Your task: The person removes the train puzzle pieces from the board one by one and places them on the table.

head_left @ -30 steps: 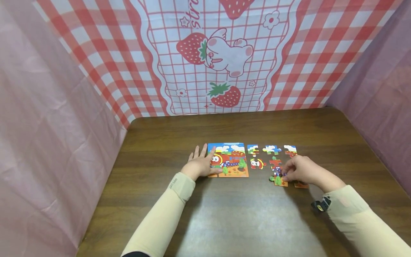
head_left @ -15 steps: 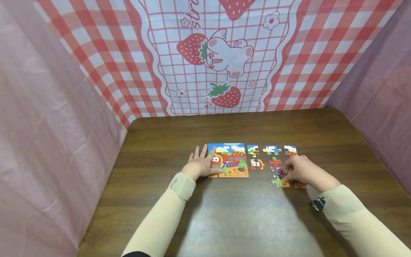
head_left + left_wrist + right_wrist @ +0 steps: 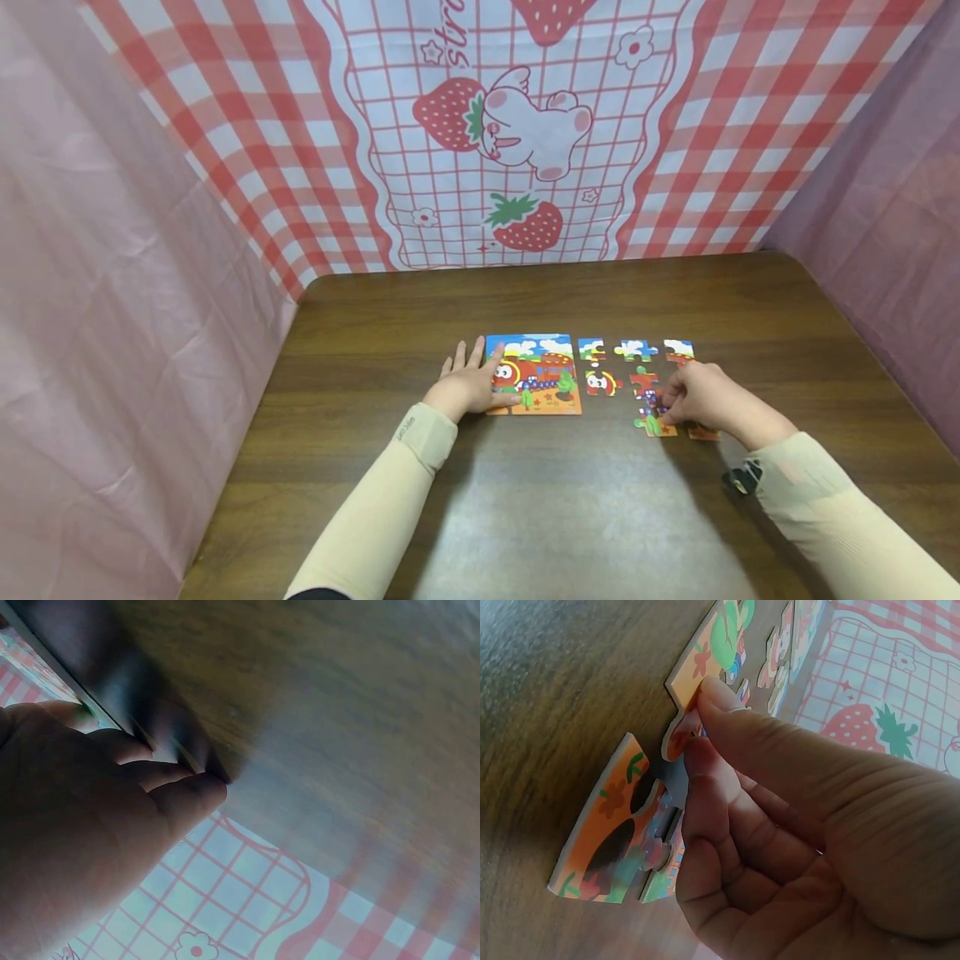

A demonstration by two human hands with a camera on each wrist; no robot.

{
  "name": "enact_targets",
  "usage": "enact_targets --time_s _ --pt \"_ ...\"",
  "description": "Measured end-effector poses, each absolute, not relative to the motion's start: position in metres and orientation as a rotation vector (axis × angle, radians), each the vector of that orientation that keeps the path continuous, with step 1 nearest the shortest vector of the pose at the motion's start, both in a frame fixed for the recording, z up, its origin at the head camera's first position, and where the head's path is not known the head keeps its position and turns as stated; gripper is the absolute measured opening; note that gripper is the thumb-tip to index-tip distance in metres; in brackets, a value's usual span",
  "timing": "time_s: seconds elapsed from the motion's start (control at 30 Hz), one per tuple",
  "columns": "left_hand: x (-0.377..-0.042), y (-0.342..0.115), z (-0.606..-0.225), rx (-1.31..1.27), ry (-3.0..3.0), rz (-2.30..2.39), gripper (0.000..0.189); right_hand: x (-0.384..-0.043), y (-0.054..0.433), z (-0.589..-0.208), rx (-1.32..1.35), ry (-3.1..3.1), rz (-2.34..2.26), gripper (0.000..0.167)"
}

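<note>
My left hand (image 3: 465, 385) lies with fingers spread over the left edge of a square picture board (image 3: 538, 346) showing a red train. In the left wrist view its fingers (image 3: 187, 799) reach along the table beside the board's edge. With thumb and forefinger, my right hand (image 3: 708, 402) pinches a jigsaw piece (image 3: 697, 664) by its orange end, which bears a green bush. Touching or very near its far side is a red jigsaw piece (image 3: 642, 379); I cannot tell whether they interlock. An orange jigsaw piece (image 3: 604, 814) lies just right of the hand, partly covered.
Between board and right hand lie a jigsaw piece with a face (image 3: 600, 382) and a sky corner piece (image 3: 590, 348). Further sky pieces (image 3: 636, 349) form a row behind. The brown table (image 3: 570, 500) meets a red checked cloth (image 3: 300, 192) at the back and pink curtains (image 3: 135, 292) at the sides.
Since one second ago, the pinched jigsaw piece has shifted slightly right and nearer, and the right wrist has moved slightly left. The left hand has stayed put; the last half second shows almost no movement.
</note>
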State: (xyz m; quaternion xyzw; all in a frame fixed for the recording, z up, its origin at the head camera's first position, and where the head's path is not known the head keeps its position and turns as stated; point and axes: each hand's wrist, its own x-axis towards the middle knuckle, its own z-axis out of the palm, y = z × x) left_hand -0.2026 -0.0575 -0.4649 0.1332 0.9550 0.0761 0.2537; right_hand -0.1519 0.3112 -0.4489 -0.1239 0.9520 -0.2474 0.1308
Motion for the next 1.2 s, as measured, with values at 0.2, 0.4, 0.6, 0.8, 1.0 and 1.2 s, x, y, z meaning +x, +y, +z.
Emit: enact_targets --time_s 0.2,0.4,0.6,0.8,1.0,1.2 --pt "-0.201 -0.057 -0.463 0.379 2.604 0.211 0.097 -0.151 0.311 -0.449 -0.335 2.763 -0.702 0.024" --pt "-0.201 -0.058 -0.465 0.381 2.591 0.204 0.097 -0.150 0.314 -0.446 -0.342 2.760 -0.708 0.023" --pt "-0.201 -0.058 -0.463 0.392 2.595 0.216 0.097 -0.151 0.312 -0.436 -0.371 2.782 -0.711 0.016" --pt "-0.201 -0.059 -0.462 0.400 2.596 0.223 0.095 -0.157 0.298 -0.430 -0.419 2.785 -0.742 0.016" --pt "-0.200 -0.062 -0.460 0.416 2.588 0.255 0.104 -0.165 0.272 -0.426 -0.538 2.809 -0.773 0.014" --pt "-0.201 -0.067 -0.462 0.432 2.592 0.304 0.123 -0.176 0.240 -0.429 -0.566 2.763 -0.850 0.010"
